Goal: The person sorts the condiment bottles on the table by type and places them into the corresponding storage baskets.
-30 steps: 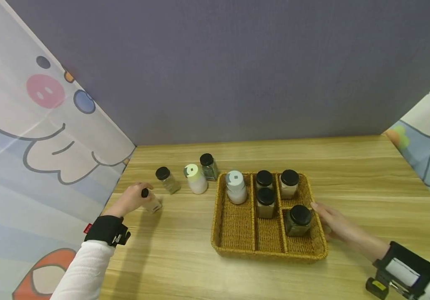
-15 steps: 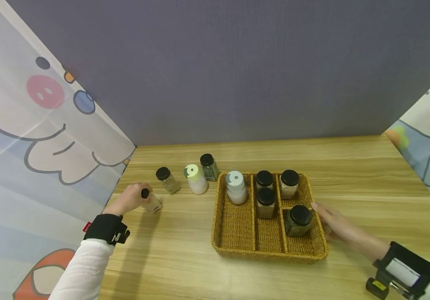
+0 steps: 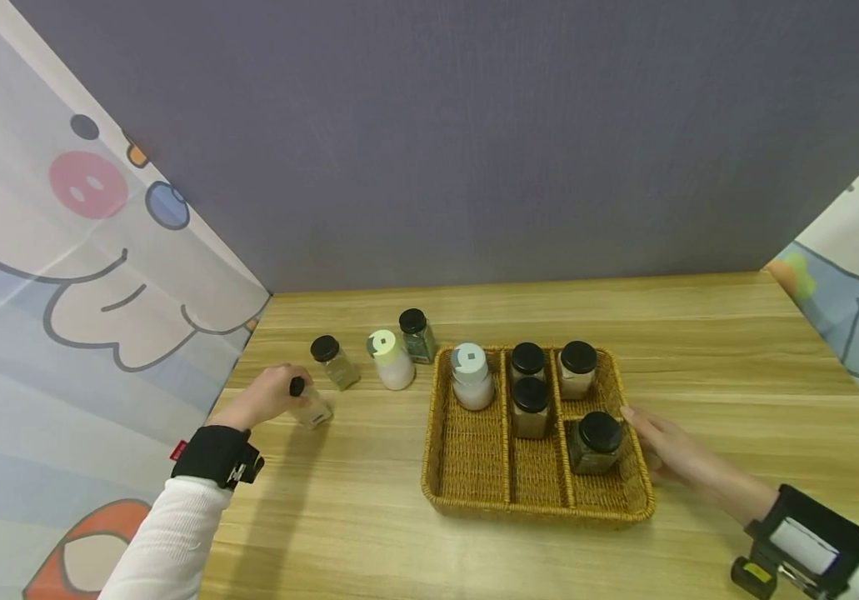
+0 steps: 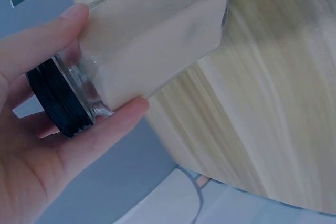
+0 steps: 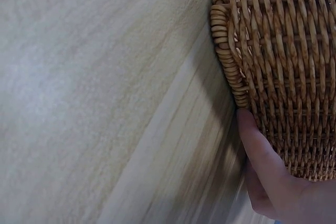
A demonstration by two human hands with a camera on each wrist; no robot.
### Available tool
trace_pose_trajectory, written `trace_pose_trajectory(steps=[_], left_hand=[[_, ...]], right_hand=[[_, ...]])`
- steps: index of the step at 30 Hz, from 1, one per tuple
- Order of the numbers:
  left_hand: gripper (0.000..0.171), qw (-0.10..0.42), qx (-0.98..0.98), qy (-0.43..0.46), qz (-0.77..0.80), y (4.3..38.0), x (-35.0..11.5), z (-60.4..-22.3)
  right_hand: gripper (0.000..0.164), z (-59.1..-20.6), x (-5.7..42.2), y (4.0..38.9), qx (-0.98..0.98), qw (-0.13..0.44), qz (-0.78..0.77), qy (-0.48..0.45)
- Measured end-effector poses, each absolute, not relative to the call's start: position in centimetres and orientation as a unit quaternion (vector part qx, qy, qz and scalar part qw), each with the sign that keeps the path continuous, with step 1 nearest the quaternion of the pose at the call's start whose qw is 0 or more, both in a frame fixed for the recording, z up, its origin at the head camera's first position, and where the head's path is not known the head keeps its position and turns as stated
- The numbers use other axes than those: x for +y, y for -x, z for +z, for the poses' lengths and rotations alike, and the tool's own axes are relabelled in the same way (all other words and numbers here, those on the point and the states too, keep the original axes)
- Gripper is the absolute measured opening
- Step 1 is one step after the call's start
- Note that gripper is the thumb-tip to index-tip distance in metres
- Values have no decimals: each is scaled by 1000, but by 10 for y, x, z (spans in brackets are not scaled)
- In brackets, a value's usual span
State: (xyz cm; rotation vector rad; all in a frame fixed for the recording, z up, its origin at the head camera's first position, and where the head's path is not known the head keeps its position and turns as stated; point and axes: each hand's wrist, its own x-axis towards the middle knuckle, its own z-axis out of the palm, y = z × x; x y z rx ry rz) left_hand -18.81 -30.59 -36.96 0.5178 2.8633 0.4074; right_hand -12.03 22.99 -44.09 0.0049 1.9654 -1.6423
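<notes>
My left hand [image 3: 270,395] grips a glass spice jar [image 4: 157,40] of pale powder around its neck and black lid, at the left of the table. A barcode label shows near the jar's base, which tilts away from the hand. On the other side, my right hand [image 3: 672,446] touches the outer right wall of a divided wicker basket [image 3: 466,505], fingers fairly straight in the right wrist view. Inside the basket stand a white-capped jar [image 3: 473,379] at left, two black-lidded jars [image 3: 530,408] in the middle, and a pale jar [image 3: 577,371] and a dark jar [image 3: 596,443] at right.
Behind the left hand stand a black-lidded jar [image 3: 335,364], a yellow-capped white jar [image 3: 392,360] and a dark-lidded green-labelled jar [image 3: 417,337] close to the basket's back left corner. A grey panel [image 3: 504,167] rises along the table's [image 3: 369,500] back edge.
My left hand and the jar in it have shifted slightly to the right in the last half second. The right hand and basket look still.
</notes>
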Motion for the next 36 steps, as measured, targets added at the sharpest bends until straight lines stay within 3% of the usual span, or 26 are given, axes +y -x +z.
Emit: trace_pose_trajectory(steps=[23,36], left_hand=[[28,129,961,-214,116,181,-256,-337],[31,118,954,-260,93,182,-223,-323]], right_hand=[[71,-441,230,121,731,289,-619,-9],[71,-440,230,120,728,292,-620,-6]])
